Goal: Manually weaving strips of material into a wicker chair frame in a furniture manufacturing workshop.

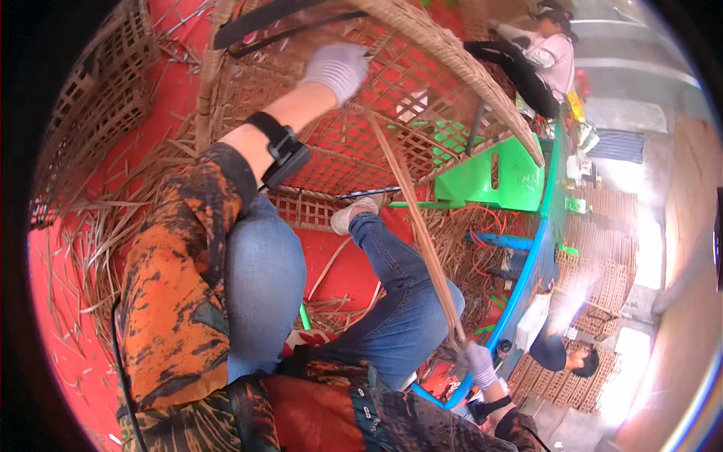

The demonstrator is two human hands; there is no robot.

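In front of me stands a large wicker piece (pixel 376 162) with an open lattice, a thick wrapped rim and black metal bars. My left hand (pixel 339 71), in a pale glove, is closed against the lattice; its fingertips are turned away and what they hold is hidden. A long tan weaving strip (pixel 418 218), perhaps several strands together, runs taut from the lattice down across my right knee. Its lower end is in my gloved right hand (pixel 480 365), closed round it low at the right.
Loose strips (pixel 113 233) litter the red floor (pixel 68 331). Another wicker piece (pixel 102 105) stands at the far left. A green plastic stool (pixel 497 177) and a blue tube (pixel 523 282) are to the right. One person (pixel 553 60) sits at the top right, another (pixel 561 354) is at the right.
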